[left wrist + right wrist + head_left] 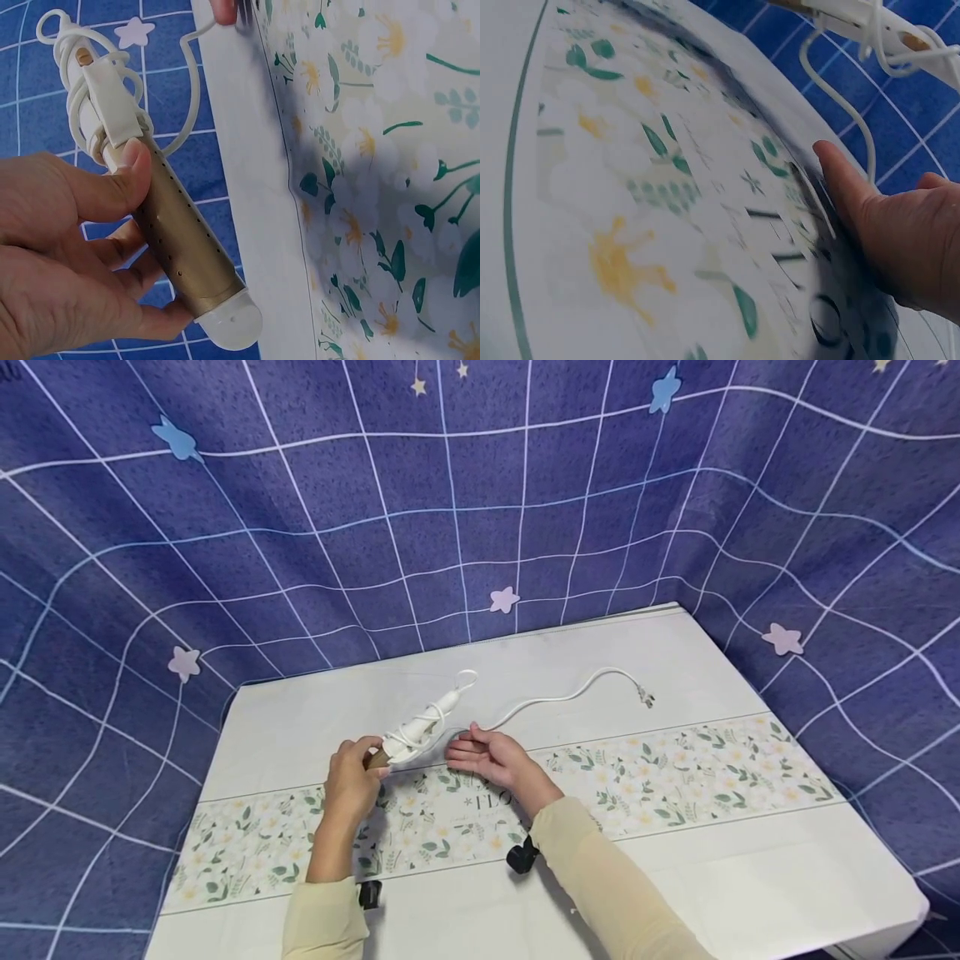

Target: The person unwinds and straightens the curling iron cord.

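A curling iron [184,247] with a gold perforated barrel and a clear rounded tip is in my left hand [351,781]. The thumb and fingers grip the barrel close to the white clamp. White cord [572,696] is wound several times round the white handle, and a hanging loop [467,678] sticks out at the handle's end. Its free length passes by my right hand [491,756] and runs right to the plug [647,697]. The right hand's fingers are extended and point left, with the thumb tip overlapping the cord in the head view.
Under the hands lies a white table cover [675,852] with a floral band [690,768] across it. A blue curtain [480,485] with grid lines and stars hangs behind and at both sides. Black wrist cameras [521,856] are strapped near both sleeves.
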A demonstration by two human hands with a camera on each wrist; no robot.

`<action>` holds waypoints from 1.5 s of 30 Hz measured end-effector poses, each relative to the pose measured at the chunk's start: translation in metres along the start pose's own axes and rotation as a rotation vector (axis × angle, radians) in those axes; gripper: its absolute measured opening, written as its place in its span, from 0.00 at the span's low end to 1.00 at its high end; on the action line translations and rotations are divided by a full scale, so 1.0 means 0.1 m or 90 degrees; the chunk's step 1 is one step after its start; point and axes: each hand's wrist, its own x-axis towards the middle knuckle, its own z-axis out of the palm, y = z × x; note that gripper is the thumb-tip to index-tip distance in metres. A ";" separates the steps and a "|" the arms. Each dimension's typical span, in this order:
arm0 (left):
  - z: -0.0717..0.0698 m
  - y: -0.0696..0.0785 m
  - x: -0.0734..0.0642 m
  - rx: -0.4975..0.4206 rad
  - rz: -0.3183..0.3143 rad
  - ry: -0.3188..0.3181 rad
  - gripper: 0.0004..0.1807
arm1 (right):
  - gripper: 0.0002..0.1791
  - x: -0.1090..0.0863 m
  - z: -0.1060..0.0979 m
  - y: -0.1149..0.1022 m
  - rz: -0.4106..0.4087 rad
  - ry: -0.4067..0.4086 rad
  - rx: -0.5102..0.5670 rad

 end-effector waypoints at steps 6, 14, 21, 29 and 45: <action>0.03 0.01 0.01 -0.001 0.004 0.001 0.22 | 0.32 0.08 0.05 0.06 0.021 -0.056 0.079; 0.04 -0.02 0.02 -0.008 0.006 -0.006 0.22 | 0.27 0.11 0.12 0.07 0.008 -0.093 0.115; 0.03 -0.02 0.00 -0.030 0.006 -0.016 0.22 | 0.27 0.12 0.12 0.01 -0.001 -0.044 0.154; 0.00 -0.07 -0.05 -0.035 0.019 -0.037 0.23 | 0.13 0.11 0.09 -0.19 -0.047 0.022 0.186; -0.10 -0.18 -0.11 -0.015 0.002 -0.144 0.18 | 0.25 -0.16 0.05 -0.79 -0.177 0.053 0.169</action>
